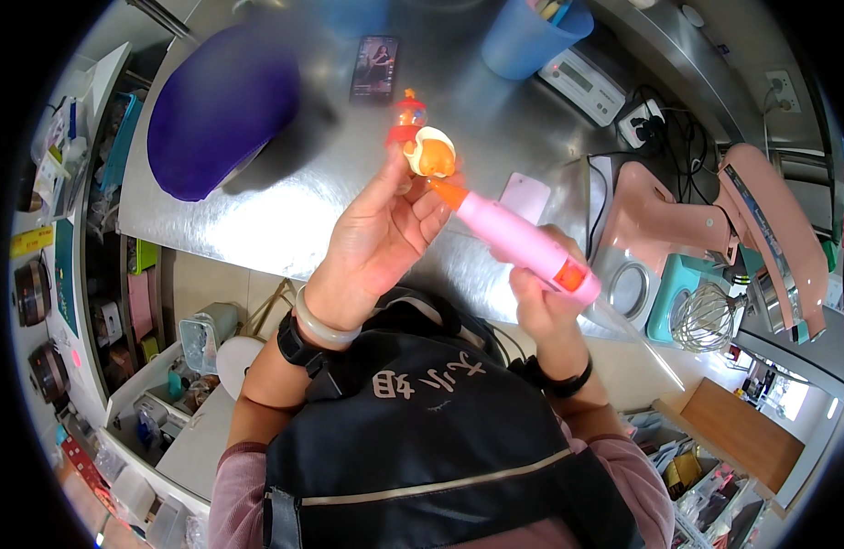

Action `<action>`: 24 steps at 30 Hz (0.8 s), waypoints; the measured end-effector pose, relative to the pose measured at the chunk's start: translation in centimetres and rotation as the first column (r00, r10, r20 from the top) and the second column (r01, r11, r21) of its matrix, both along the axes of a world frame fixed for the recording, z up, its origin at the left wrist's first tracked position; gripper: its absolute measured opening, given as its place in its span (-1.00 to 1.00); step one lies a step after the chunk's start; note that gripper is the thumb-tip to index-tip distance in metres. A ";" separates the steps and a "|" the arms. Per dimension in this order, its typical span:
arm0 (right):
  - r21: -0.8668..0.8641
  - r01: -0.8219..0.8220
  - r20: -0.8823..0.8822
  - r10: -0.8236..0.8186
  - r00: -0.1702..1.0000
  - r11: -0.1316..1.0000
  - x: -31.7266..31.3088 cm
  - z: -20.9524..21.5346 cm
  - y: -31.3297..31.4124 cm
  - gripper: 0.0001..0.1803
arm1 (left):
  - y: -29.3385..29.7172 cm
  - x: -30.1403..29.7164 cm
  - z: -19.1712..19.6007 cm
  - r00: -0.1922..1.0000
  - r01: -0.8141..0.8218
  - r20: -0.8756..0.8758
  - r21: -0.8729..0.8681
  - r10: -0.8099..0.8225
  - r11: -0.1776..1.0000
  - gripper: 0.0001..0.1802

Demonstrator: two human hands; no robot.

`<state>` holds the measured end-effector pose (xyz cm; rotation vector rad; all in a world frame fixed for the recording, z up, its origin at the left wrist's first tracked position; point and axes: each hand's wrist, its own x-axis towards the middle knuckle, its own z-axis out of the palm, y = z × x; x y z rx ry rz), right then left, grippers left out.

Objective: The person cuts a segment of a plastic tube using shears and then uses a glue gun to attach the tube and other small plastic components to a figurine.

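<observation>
My left hand (381,233) holds a small orange and white figure (427,153) up over the steel table (285,229), pinched between fingers and thumb. My right hand (546,302) grips a pink pen-shaped tool (523,242) with an orange tip. That tip touches or nearly touches the lower side of the figure. A small red and orange toy piece (406,119) stands on the table just behind the figure. I wear a pale bangle and a dark band on the left wrist, and a dark band on the right.
A purple dome-shaped object (221,110) lies at the table's left. A phone (374,69), a blue tub (530,37) and a white scale (582,84) stand at the back. A pink stand mixer (715,229) with whisk is on the right. Shelves fill the left side.
</observation>
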<state>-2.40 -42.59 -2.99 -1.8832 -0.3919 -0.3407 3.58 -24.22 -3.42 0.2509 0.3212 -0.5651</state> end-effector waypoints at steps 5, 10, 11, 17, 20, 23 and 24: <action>-0.031 0.056 -0.008 -0.056 0.998 0.998 -0.3 0.6 0.2 -0.72 | 0.0 0.0 -0.1 1.000 -0.002 -0.031 -0.011 0.002 1.000 -0.54; 0.013 0.111 -0.022 -0.111 0.994 0.994 -0.8 0.3 0.4 -0.70 | 0.2 -0.1 -0.2 0.999 0.027 0.046 -0.018 -0.027 0.999 -0.58; 0.013 0.110 -0.022 -0.110 0.994 0.994 -0.7 0.3 0.4 -0.70 | 0.2 -0.1 -0.2 0.999 0.027 0.046 -0.017 -0.026 0.999 -0.58; 0.093 0.103 -0.045 -0.099 0.994 0.990 -0.3 0.7 0.6 -0.74 | 0.1 0.0 -0.2 0.999 0.024 0.022 -0.002 -0.024 1.000 -0.60; 0.064 0.135 -0.054 -0.132 0.990 0.989 -0.5 0.5 0.6 -0.74 | 0.1 0.0 -0.3 0.999 0.028 0.018 0.006 -0.028 1.000 -0.60; -0.051 0.137 -0.089 -0.141 0.986 0.989 -0.9 0.8 0.3 -0.76 | 0.1 -0.1 0.0 1.000 0.022 0.016 0.019 -0.022 1.000 -0.60; -0.041 0.146 -0.075 -0.149 0.986 0.988 -1.1 0.4 0.2 -0.76 | 0.1 -0.1 0.0 1.000 0.021 0.011 0.020 -0.022 1.000 -0.61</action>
